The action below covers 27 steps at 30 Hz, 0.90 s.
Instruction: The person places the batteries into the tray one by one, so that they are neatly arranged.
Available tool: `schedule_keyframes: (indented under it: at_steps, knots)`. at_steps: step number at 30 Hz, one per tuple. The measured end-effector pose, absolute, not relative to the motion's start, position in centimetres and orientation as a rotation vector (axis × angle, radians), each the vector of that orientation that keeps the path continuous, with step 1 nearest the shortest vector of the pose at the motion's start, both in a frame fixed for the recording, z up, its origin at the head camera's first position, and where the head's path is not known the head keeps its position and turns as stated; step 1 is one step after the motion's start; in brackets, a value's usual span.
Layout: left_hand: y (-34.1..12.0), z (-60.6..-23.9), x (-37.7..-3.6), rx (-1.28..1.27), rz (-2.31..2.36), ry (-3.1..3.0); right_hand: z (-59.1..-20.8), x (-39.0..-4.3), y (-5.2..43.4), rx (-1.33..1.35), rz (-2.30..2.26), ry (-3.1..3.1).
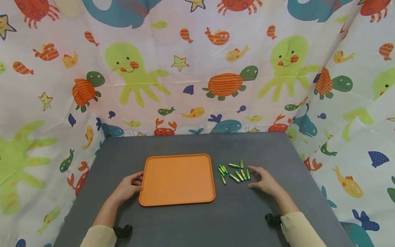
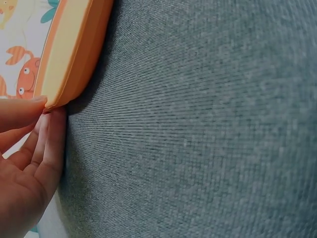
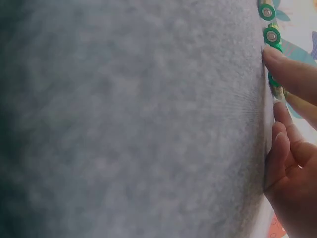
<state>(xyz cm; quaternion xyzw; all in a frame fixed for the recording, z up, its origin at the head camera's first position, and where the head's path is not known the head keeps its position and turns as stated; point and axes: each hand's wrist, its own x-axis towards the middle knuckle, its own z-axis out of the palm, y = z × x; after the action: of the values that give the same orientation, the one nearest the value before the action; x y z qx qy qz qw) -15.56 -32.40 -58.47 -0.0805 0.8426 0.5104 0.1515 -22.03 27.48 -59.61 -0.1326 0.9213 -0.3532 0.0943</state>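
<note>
An orange tray (image 1: 177,180) lies on the grey table, and my left hand (image 1: 128,186) pinches its left edge. In the left wrist view the thumb (image 2: 22,111) is over the rim of the tray (image 2: 79,54) and the fingers are below it. Several green and gold batteries (image 1: 234,178) lie loosely grouped to the right of the tray. My right hand (image 1: 263,181) is at the right side of this group, thumb and forefinger spread apart by the nearest battery (image 1: 248,174). In the right wrist view, battery ends (image 3: 272,35) show just past the fingertips.
The grey table (image 1: 185,226) extends around the tray and batteries. A curtain (image 1: 191,99) printed with sea animals hangs behind the table and along both sides. A black wrist camera (image 1: 123,231) is strapped at the left cuff, another black camera (image 1: 273,220) at the right.
</note>
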Motion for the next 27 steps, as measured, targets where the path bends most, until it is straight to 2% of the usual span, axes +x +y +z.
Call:
schedule_keyframes:
  at_steps: [11,22,27]
  knots:
    - [-32.2,-58.3,-15.6,-0.239,1.453,2.42,-59.8,-21.9,27.5,-0.369,-1.041,2.785]
    - [-32.3,-58.3,-15.6,-0.234,1.485,2.408,-59.2,-21.2,27.7,-0.09,-1.207,2.716]
    - [-32.2,-58.4,-15.5,-0.247,1.483,2.401,-58.0,-21.0,27.4,-0.087,-1.275,2.684]
